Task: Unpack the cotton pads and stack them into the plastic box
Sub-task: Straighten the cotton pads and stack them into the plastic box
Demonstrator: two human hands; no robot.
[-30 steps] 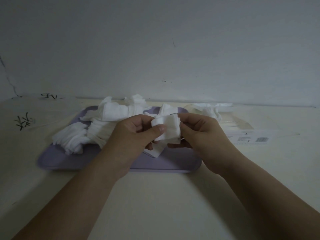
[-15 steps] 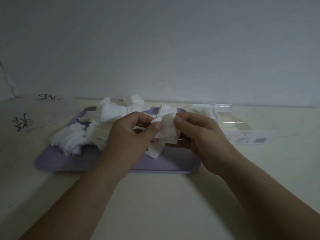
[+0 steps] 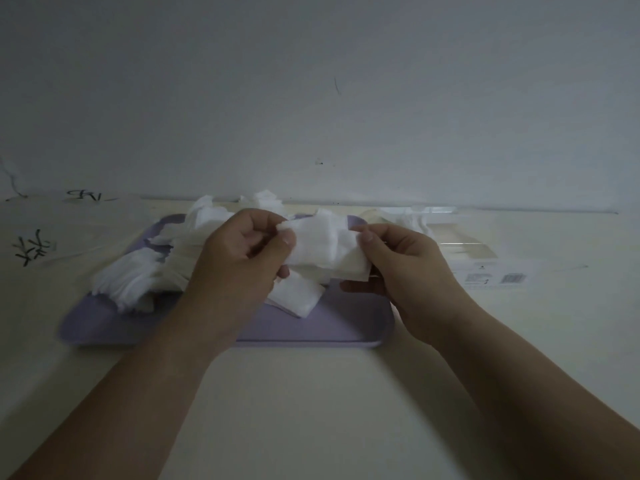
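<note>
My left hand point(image 3: 239, 261) and my right hand point(image 3: 401, 268) together hold a small bundle of white cotton pads point(image 3: 325, 247) above a lilac tray point(image 3: 311, 327). The left thumb and fingers pinch the bundle's left end; the right thumb and fingers grip its right end. A loose pad point(image 3: 298, 299) lies on the tray just under the bundle. A heap of loose cotton pads point(image 3: 138, 282) covers the tray's left and far side. A clear plastic box point(image 3: 446, 237) with a few pads inside stands to the right of the tray, by the wall.
The tray sits on a pale table point(image 3: 311, 410) that ends at a white wall. A flat clear wrapper with a printed label point(image 3: 495, 277) lies right of the tray. Black marks point(image 3: 33, 249) are written on the table at the left.
My hands have drawn apart, and the pad bundle now spreads wider between them. The hands sit slightly higher in view.
</note>
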